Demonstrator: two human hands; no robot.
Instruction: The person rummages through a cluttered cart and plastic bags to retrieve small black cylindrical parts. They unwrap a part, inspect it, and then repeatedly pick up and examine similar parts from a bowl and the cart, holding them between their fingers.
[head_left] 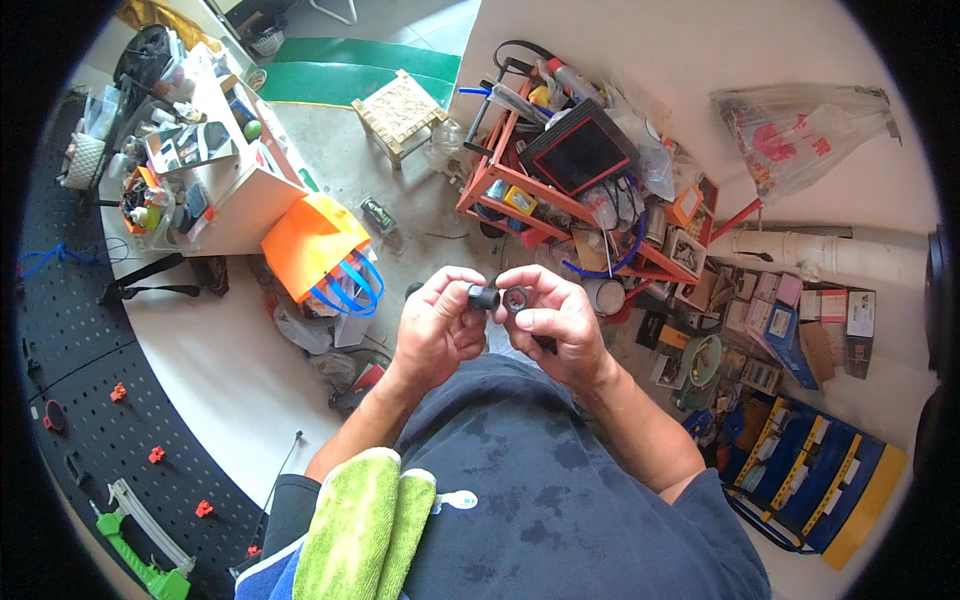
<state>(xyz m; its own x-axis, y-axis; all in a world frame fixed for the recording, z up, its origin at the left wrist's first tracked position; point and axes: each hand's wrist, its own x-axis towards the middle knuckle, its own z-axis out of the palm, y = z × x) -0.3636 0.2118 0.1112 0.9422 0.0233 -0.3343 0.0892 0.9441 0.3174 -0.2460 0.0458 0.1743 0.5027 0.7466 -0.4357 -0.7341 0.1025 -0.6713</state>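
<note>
Black cylinder between left fingers

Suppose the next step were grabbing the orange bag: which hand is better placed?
Probably the left hand: the orange bag is on that side, and the right hand would have to reach across. The left does hold a black cylindrical piece, though, so it may need emptying first.

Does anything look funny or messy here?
Yes: the dark shirt has darker blotches across its front, perhaps damp. Toward the picture's upper right, the red shelf looks messy, because it's heaped so untidily.
</note>
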